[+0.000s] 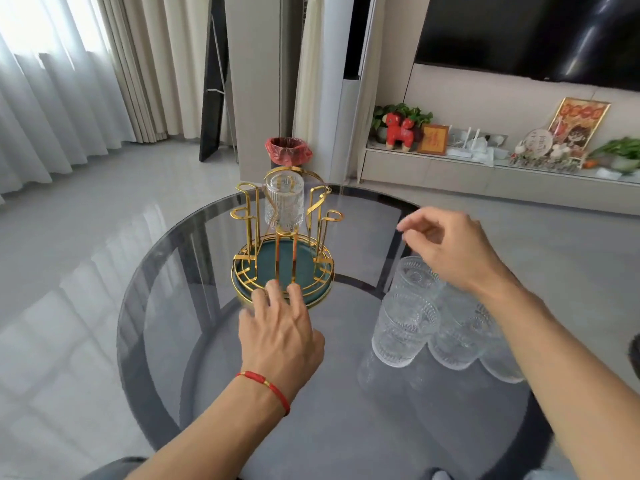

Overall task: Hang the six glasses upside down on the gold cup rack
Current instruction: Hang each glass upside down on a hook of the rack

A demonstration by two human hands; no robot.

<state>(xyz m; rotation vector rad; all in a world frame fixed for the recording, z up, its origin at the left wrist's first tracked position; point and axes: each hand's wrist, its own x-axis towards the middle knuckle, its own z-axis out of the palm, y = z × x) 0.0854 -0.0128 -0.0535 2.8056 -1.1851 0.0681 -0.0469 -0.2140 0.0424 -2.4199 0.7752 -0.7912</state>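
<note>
The gold cup rack [282, 237] stands upright on the dark glass counter [173, 306]: thin wire arms ending in loops rise from a round teal tray with a gold rim. One clear ribbed glass [284, 202] hangs upside down on a far arm, near the top. The other glasses [436, 317], clear with a beaded pattern, stand clustered together on the counter, right of the rack and apart from it.

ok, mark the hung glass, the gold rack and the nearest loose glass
hung glass [284, 206]: head view, middle of its ribbed wall.
gold rack [284, 263]: head view, front upright post.
nearest loose glass [401, 327]: head view, side wall facing the camera.
</note>
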